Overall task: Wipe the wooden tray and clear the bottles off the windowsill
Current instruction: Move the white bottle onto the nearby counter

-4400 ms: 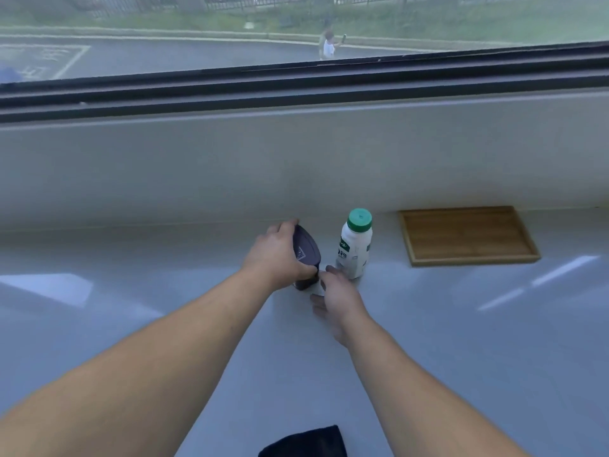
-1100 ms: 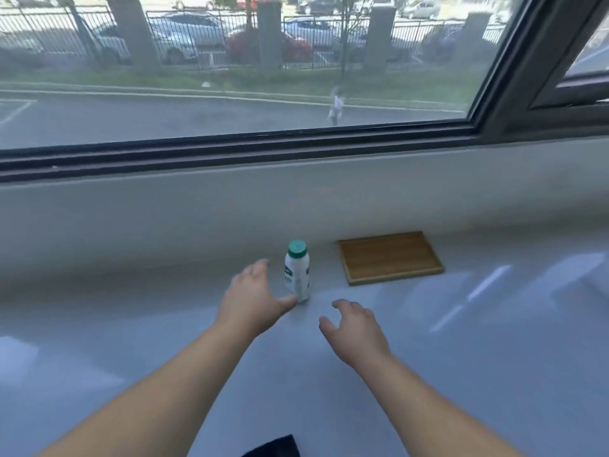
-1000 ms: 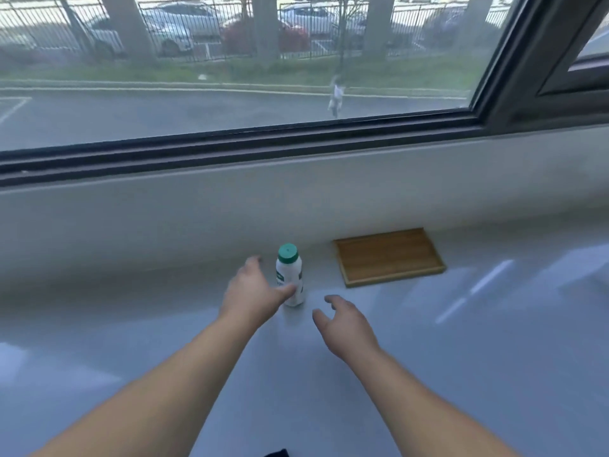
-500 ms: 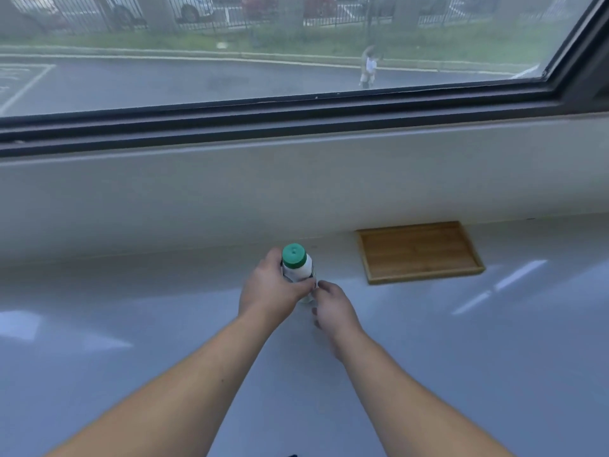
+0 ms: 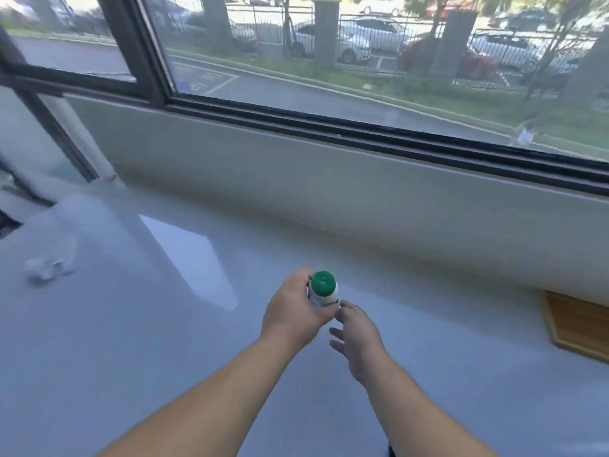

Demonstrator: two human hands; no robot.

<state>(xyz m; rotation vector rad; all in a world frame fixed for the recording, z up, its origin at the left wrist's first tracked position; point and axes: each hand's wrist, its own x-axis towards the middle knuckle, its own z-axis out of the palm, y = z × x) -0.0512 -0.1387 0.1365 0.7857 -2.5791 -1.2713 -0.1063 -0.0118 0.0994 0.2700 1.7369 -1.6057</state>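
Note:
A small white bottle with a green cap [image 5: 323, 286] is gripped in my left hand [image 5: 295, 311], held just above the pale windowsill [image 5: 164, 341]. My right hand [image 5: 357, 334] is beside it on the right, fingers spread, its index fingertip close to the bottle's base. The wooden tray [image 5: 580, 324] lies at the far right edge against the wall, only partly in view. The dark bottle seen before is out of view.
A low white wall [image 5: 362, 206] and dark window frame [image 5: 362, 127] run along the back. A blurred whitish crumpled object [image 5: 49, 268] lies on the sill at the left. A dark frame post [image 5: 49, 127] stands at the far left corner.
The view has swung left, so the tray has slid to the right edge. My left hand has closed on the green-capped bottle and carries it left; my right hand has come off it.

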